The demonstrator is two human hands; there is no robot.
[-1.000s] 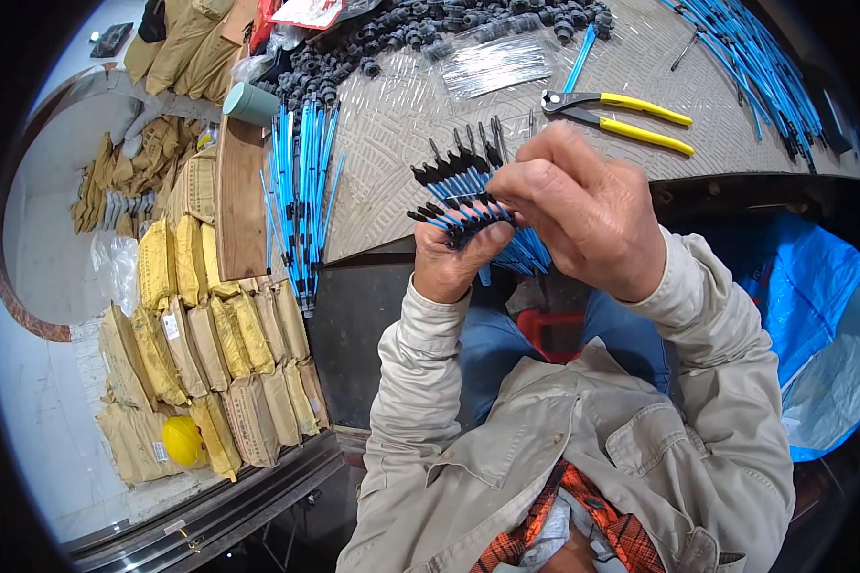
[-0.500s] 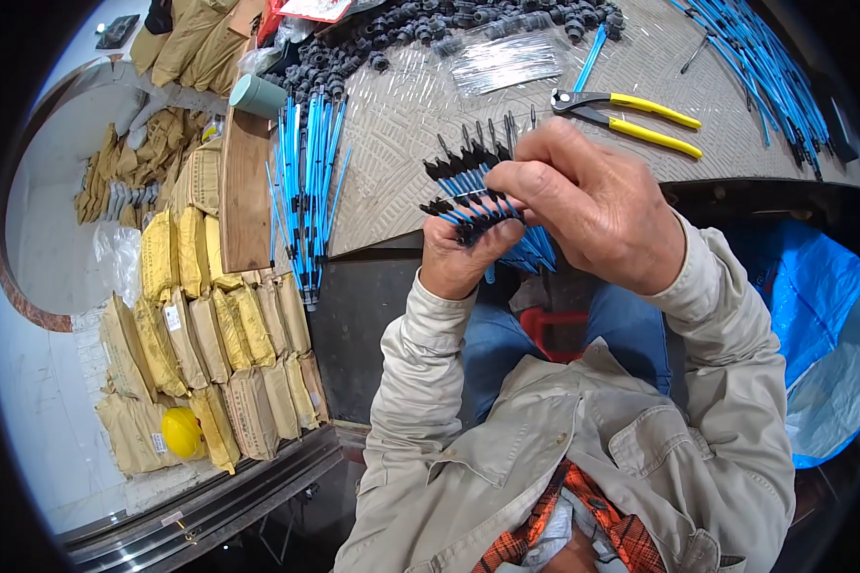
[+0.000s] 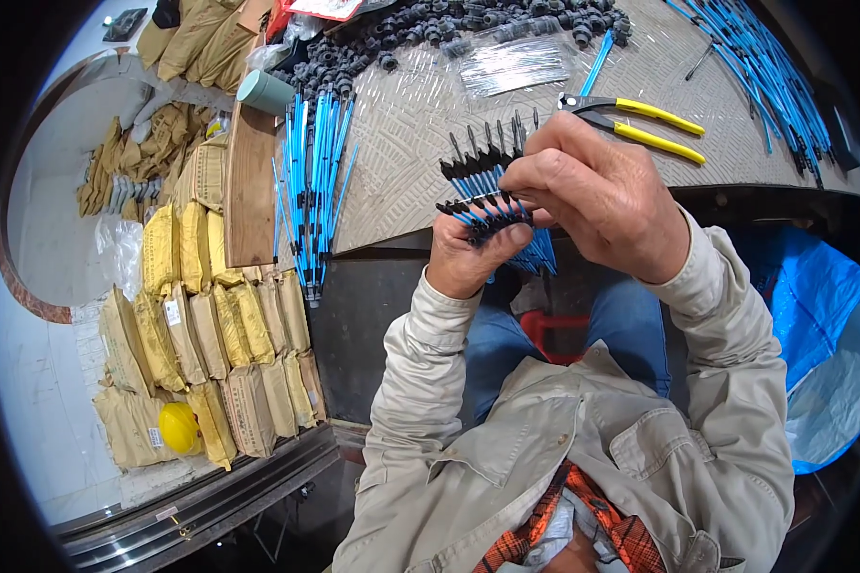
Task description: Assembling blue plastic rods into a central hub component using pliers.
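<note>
My left hand (image 3: 463, 256) is wrapped round a bundle of thin blue rods (image 3: 478, 185) with black fittings and dark pointed tips. The tips fan out over the table's front edge, and the blue lower ends hang below my fingers. My right hand (image 3: 610, 202) is closed in a pinch at the right side of the bundle, thumb against forefinger. Whatever lies between those fingertips is hidden. A thin pale strand appears to cross the rods near them. Beyond my right hand lie end-cutting pliers (image 3: 655, 116) with yellow handles.
On the table (image 3: 392, 153) lie a packet of thin silvery wires (image 3: 514, 69), black plastic fittings (image 3: 373, 40), and more blue rods at left (image 3: 315, 181) and right (image 3: 760, 76). A pale green cup (image 3: 266, 93) stands at left. Yellow-brown packages (image 3: 191, 334) are stacked below; a blue sack (image 3: 803, 296) hangs right.
Both hands and the bundle have shifted slightly right in the view, along with a small shift of the whole scene. The right hand's pinch stays beside the rods.
</note>
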